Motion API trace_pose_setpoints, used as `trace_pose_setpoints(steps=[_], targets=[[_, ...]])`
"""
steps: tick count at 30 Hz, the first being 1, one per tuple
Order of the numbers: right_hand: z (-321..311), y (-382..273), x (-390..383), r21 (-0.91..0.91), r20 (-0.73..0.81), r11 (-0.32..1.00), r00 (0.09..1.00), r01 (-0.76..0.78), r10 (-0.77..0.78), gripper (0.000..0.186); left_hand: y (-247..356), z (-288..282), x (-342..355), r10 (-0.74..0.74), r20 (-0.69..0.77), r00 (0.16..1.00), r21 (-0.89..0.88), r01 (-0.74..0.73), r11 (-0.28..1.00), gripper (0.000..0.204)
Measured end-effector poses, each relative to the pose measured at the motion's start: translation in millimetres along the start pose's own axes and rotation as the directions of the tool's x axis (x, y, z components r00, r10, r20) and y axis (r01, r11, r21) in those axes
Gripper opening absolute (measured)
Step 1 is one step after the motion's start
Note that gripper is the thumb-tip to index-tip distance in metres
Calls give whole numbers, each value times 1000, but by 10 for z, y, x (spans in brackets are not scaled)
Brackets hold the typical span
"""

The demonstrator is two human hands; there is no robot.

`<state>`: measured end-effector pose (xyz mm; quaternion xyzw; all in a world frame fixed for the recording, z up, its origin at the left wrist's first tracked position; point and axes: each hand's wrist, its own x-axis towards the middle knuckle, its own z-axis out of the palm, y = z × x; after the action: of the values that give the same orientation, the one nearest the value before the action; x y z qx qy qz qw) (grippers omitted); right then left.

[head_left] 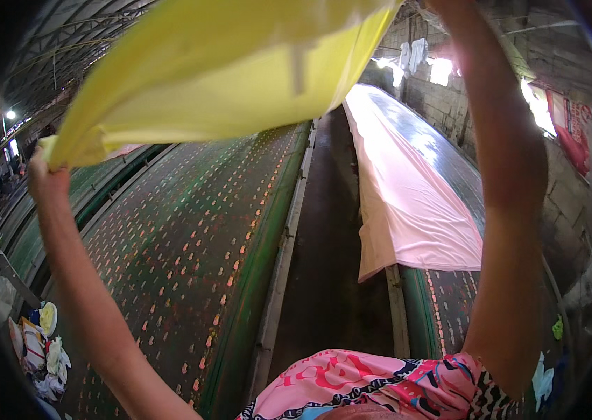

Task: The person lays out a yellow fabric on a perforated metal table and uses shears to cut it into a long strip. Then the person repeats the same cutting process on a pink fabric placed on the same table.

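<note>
a: what's closest?

b: the wearer's shirt (341,381), pink, patterned, bunched along the lower edge.

a: and the yellow cloth (219,84)?

b: up high, spread across the upper left, over the far part of the speckled table (191,231). it's thin, lets light through, sags into a soft curve and looks blurred in places. one narrow darker patch shows near its middle.

a: the hands?

b: the left hand (49,183) grasps the cloth's left corner, fingers clenched. the right arm (495,133) is raised too, but the right hand runs past the top edge, so i can't tell its grip.

a: any writing?

b: large reddish letters on the shirt, plus smaller pale ones on a dark band. the red-and-white banner (574,133) on the right wall has lettering too, small and bent by the lens.
</note>
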<state>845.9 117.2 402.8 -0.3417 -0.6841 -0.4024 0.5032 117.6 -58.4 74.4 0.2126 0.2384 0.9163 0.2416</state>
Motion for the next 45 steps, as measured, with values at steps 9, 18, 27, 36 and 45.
trace_pose_setpoints(steps=[9, 18, 27, 36, 45], targets=[[-1603, -1309, -114, 511, -248, 835, 895, -203, 370, 69, 857, -527, -804, 173, 185, 967, 54, -186, 981, 36], [-1631, -1561, -4178, 194, 530, 950, 841, -244, 108, 38, -13, -2062, -2381, 21, -335, 942, 564, 182, 806, 51], [-2103, -3493, -7401, -240, 961, 54, -229, -969, 158, 30, -251, -3888, -2927, -55, -626, 778, 441, 412, 798, 53], [-1994, -3798, -7365, -413, 904, -517, -406, -750, -133, 37, -392, -4441, -2583, -239, -583, 777, 307, 483, 820, 55], [-1550, -3287, -6002, 183, 977, -714, 204, -675, 58, 35, 361, -3600, -2268, -97, -491, 866, 421, 333, 844, 45]])
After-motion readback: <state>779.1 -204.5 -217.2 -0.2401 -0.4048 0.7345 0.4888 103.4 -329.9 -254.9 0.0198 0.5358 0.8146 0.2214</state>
